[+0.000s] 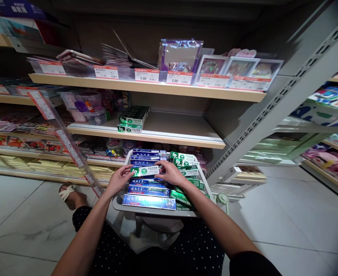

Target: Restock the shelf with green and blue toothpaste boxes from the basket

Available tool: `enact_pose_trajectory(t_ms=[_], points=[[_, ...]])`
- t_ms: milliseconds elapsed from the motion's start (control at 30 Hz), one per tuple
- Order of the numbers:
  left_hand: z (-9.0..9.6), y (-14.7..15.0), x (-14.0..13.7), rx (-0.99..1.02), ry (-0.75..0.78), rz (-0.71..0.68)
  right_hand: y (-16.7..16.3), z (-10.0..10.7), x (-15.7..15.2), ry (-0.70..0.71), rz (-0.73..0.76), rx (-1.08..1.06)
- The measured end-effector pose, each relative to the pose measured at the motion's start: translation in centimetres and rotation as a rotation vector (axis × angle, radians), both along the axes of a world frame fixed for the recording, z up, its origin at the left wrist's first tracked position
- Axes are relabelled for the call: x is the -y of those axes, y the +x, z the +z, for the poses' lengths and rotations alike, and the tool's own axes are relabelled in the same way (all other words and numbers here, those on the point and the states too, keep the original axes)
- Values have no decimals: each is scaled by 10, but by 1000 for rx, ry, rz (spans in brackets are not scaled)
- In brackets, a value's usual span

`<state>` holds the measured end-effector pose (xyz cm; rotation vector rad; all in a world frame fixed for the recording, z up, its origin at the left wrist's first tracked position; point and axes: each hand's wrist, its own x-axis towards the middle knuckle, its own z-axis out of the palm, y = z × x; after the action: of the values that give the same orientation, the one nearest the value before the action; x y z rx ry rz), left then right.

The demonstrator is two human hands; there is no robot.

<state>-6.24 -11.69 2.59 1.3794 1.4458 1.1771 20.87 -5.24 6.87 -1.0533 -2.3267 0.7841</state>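
Both hands pinch one green toothpaste box [144, 171] by its ends, left hand [119, 180] and right hand [171, 173], just above a tray [146, 209] packed with more boxes. It looks light and stiff but crushable, so the ends suit a grip. The fingertips beneath it are hidden; the small print is unreadable. A matching stack [133, 119] sits on the shelf [169, 136].

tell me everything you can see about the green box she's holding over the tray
The green box is a long, narrow carton, cardboard by the look of it, green and white with a round logo at its left end and print too small to read. It lies level, long side across the view, above the boxes in the tray. The left hand grips its left end; the right hand covers its right end.
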Motion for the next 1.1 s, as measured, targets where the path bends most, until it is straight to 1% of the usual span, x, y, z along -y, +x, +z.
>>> enact_pose_trajectory(t_ms=[133,267,367,567,700,767,833,933,1100], points=[[0,-1,-1,37,-6,26,0,2,1,-80,-15,-86],[0,-3,-1,48,-15,18,1,-1,-1,-140,-23,-161],[0,-3,-1,54,-16,45,2,-4,-3,-179,-21,-222],[-1,-3,-2,100,-25,78,-1,-12,-10,-371,-12,-371],[-1,-5,-4,143,-20,96,-7,-13,-19,-537,-80,-464],[2,-7,-8,163,-22,101,-13,-9,-23,-596,-123,-494],[10,-11,-15,166,-20,110,-21,-3,-28,-607,-166,-514],[31,-20,-34,155,23,141,-37,13,-38,-545,-236,-535],[77,-43,-83,71,259,219,-75,51,-68,-369,-316,-602]])
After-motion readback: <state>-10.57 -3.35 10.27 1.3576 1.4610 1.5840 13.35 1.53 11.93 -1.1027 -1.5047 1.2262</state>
